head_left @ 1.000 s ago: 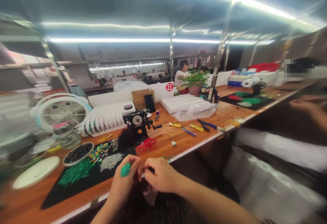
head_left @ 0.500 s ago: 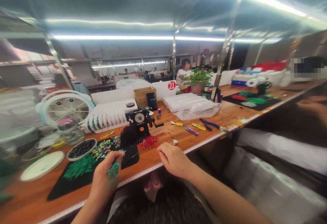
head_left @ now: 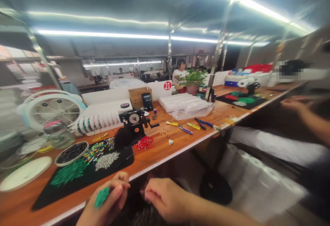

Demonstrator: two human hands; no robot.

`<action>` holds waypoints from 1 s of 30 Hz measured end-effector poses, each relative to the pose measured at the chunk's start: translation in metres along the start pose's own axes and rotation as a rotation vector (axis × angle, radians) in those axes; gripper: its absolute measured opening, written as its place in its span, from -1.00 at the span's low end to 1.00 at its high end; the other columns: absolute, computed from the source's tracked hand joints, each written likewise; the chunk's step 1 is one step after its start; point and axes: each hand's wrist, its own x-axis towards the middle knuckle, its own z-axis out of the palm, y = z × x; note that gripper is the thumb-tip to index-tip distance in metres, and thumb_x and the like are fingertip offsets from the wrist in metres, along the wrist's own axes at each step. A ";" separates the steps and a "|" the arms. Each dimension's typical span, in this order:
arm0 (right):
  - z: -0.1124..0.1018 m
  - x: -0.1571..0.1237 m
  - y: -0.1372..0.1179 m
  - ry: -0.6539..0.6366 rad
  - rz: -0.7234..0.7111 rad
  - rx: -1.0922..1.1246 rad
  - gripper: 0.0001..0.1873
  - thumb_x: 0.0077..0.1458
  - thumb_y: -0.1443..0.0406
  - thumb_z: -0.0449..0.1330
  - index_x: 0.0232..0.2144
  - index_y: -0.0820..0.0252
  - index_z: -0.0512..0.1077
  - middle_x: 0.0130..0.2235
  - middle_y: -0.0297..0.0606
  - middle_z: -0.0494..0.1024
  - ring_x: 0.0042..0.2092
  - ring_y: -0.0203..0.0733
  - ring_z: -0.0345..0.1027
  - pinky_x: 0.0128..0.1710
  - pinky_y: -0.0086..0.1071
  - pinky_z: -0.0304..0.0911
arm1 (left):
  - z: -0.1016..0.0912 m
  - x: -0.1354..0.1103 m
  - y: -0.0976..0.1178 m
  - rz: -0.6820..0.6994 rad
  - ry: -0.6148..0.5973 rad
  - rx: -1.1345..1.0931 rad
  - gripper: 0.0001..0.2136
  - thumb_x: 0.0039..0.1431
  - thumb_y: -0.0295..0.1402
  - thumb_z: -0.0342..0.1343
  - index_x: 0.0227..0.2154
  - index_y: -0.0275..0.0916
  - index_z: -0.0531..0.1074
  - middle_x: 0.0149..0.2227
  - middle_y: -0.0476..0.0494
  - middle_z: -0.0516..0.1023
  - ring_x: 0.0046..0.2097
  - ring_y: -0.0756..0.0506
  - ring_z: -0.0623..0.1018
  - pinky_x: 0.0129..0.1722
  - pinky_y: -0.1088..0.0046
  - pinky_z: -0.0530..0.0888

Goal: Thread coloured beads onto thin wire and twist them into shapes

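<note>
The left hand (head_left: 107, 200) pinches a bundle of green strands (head_left: 101, 197) against its fingertips, lifted clear of the black work mat (head_left: 116, 160), while the right hand (head_left: 167, 198) presses its fingers together, hiding anything they might hold.

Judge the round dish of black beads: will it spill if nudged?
The shallow round dish probably spills fairly easily: its rim looks low, with the black beads filling it nearly level. Being loose, the beads would likely shift and roll at any tilt. Lift it level and slowly.
</note>
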 end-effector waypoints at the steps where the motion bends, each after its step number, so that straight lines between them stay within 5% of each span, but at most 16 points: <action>1: 0.007 -0.001 0.002 -0.027 0.025 0.026 -0.83 0.16 0.30 -0.01 -0.39 0.17 0.36 -0.38 -0.31 0.45 -0.38 -0.30 0.28 -0.38 -0.50 0.12 | 0.002 0.000 0.001 -0.038 -0.011 -0.009 -0.69 -0.31 -0.06 0.33 -0.61 -0.20 0.48 -0.53 -0.11 0.47 -0.48 -0.06 0.40 -0.59 0.54 0.32; 4: 0.020 -0.002 0.007 -0.074 0.087 0.100 -0.80 0.15 0.31 -0.03 -0.43 0.17 0.36 -0.43 -0.36 0.43 -0.41 -0.34 0.25 -0.40 -0.52 0.09 | 0.008 -0.001 0.000 -0.062 -0.033 0.027 -0.62 -0.19 0.04 0.21 -0.68 -0.22 0.39 -0.71 -0.02 0.30 -0.62 0.00 0.26 -0.67 0.54 0.19; 7: 0.021 -0.005 0.010 -0.085 0.089 0.109 -0.79 0.13 0.31 -0.01 -0.52 0.19 0.31 -0.50 -0.40 0.36 -0.45 -0.36 0.18 -0.45 -0.52 0.04 | 0.011 -0.003 -0.002 0.110 0.099 0.262 -0.62 -0.12 -0.01 0.19 -0.70 -0.23 0.34 -0.77 0.05 0.20 -0.66 0.05 0.16 -0.66 0.55 0.15; 15: 0.005 -0.010 0.000 -0.112 0.050 0.229 -0.76 0.14 0.31 0.00 -0.53 0.22 0.34 -0.52 -0.39 0.34 -0.45 -0.36 0.19 -0.43 -0.52 0.08 | 0.006 -0.012 0.016 0.249 0.281 0.391 -0.72 0.01 -0.09 0.10 -0.54 -0.21 0.42 -0.75 0.08 0.23 -0.66 0.03 0.21 -0.63 0.55 0.19; 23: 0.004 -0.008 0.006 -0.227 0.455 0.800 -0.53 0.14 -0.03 -0.02 -0.19 0.19 0.43 -0.53 -0.38 0.40 -0.65 -0.45 0.04 -0.73 -0.59 -0.08 | 0.008 -0.013 0.021 0.248 0.264 0.326 -0.73 0.07 -0.12 0.07 -0.55 -0.22 0.37 -0.76 0.08 0.23 -0.65 0.03 0.22 -0.60 0.54 0.19; 27: 0.007 -0.006 0.003 -0.226 0.444 0.584 -0.75 0.05 0.15 0.15 -0.51 0.22 0.41 -0.59 -0.38 0.42 -0.65 -0.42 0.14 -0.68 -0.57 -0.01 | 0.006 -0.011 0.023 0.239 0.309 0.250 -0.73 0.01 -0.11 0.12 -0.50 -0.24 0.41 -0.76 0.08 0.23 -0.65 0.03 0.20 -0.62 0.53 0.17; 30: 0.008 -0.006 -0.001 -0.112 0.304 0.322 -0.68 0.06 0.27 0.11 -0.69 0.22 0.35 -0.66 -0.37 0.40 -0.60 -0.36 0.23 -0.57 -0.52 0.09 | 0.005 -0.008 0.025 0.272 0.345 0.235 -0.74 0.00 -0.13 0.13 -0.52 -0.25 0.41 -0.76 0.08 0.22 -0.65 0.04 0.19 -0.61 0.52 0.18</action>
